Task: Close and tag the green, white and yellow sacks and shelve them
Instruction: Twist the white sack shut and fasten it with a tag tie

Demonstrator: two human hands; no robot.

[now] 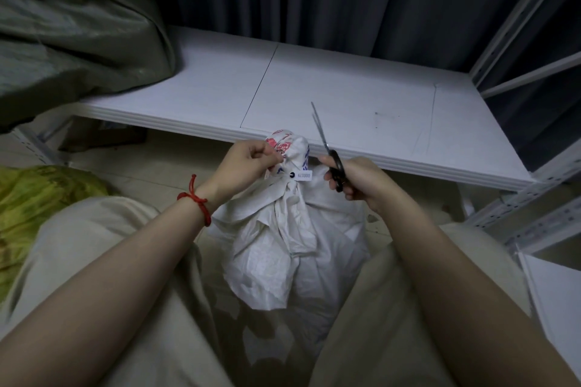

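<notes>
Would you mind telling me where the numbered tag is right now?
In the head view, the numbered tag sits mid-frame on the tied neck of the white sack, between the left hand and the right hand holding the scissors.

A: What is cropped?
B: The green sack (63,25) and yellow sack (37,198), by the left edge.
A: And hidden?
B: The base of the white sack (283,248) is covered by the legs (119,254); the scissors (335,163) are partly enclosed by the right hand (358,181).

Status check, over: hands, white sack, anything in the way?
Left hand pinches white sack neck. Right hand grips scissors, blades pointing away. Tag on; sack unshelved. Green sack fills shelf left end.
</notes>
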